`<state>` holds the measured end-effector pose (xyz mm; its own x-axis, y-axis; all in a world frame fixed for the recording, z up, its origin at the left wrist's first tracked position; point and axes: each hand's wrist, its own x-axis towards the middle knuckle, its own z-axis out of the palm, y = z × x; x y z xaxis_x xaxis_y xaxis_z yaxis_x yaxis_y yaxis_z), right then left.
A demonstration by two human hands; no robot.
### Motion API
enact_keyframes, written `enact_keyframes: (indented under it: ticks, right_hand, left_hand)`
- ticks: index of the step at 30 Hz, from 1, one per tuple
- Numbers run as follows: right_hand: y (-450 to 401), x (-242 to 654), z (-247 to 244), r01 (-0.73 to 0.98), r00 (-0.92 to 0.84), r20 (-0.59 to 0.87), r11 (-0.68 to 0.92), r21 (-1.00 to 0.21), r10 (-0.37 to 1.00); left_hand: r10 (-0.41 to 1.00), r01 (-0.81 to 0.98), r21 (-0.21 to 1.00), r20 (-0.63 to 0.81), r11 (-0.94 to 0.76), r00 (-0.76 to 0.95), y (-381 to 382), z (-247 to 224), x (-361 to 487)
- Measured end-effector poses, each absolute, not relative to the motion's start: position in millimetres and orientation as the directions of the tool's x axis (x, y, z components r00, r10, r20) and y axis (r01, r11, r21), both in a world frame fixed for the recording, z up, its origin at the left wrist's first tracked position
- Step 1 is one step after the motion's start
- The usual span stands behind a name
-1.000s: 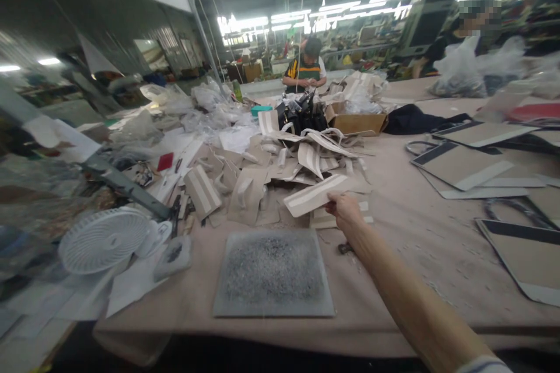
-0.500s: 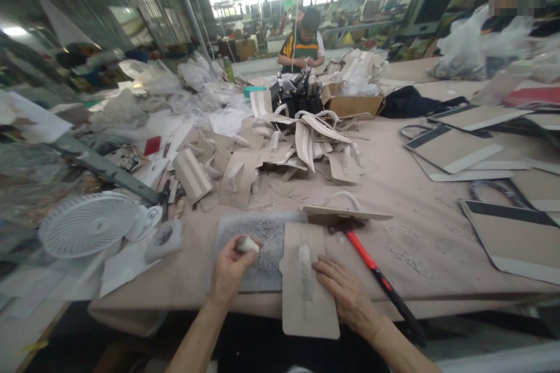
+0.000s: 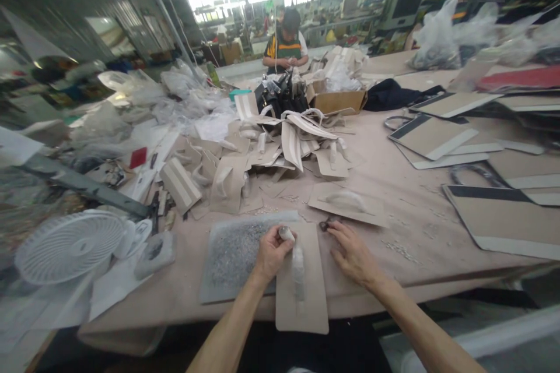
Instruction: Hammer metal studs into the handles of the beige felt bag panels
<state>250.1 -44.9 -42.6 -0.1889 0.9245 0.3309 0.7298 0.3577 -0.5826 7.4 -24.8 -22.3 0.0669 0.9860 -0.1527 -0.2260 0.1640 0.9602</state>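
Note:
My left hand (image 3: 272,253) is closed around a short whitish cylinder (image 3: 286,233), held over the upper part of a beige panel (image 3: 314,285). A wrapped handle (image 3: 298,274) runs down the middle of that panel. The panel overlaps the right side of a grey slab (image 3: 231,262) strewn with small bits, and its lower end hangs past the table edge. To the right, my right hand (image 3: 355,252) is palm down with fingers extended and thumb apart. Its fingertips reach the dark hammer head (image 3: 324,225); the handle is hidden beneath the hand and arm.
Another beige panel with a handle (image 3: 347,204) lies just beyond. Piled beige pieces (image 3: 230,183) fill the table's middle. A white fan (image 3: 72,247) is at left, bag panels (image 3: 503,221) at right. One person (image 3: 285,44) works across the table.
My left hand moved right, bringing the cylinder over the panel. My right hand left the panel for the hammer. The panel beyond, tilted earlier, now lies flat. The view shifted right.

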Motion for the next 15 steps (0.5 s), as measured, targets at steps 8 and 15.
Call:
enact_keyframes:
  ticks: [8, 15]
  right_hand:
    - [-91.5, 184.1, 0.4, 0.58, -0.109, 0.19, 0.218, -0.785, 0.976]
    - [-110.3, 139.4, -26.1, 0.633, -0.094, 0.24, 0.244, -0.734, 0.966]
  left_hand:
    - [0.988, -0.233, 0.961, -0.135, 0.147, 0.068, -12.6, -19.8, 8.7]
    - [0.99, -0.182, 0.976, -0.102, 0.119, 0.101, 3.1, -26.6, 13.5]
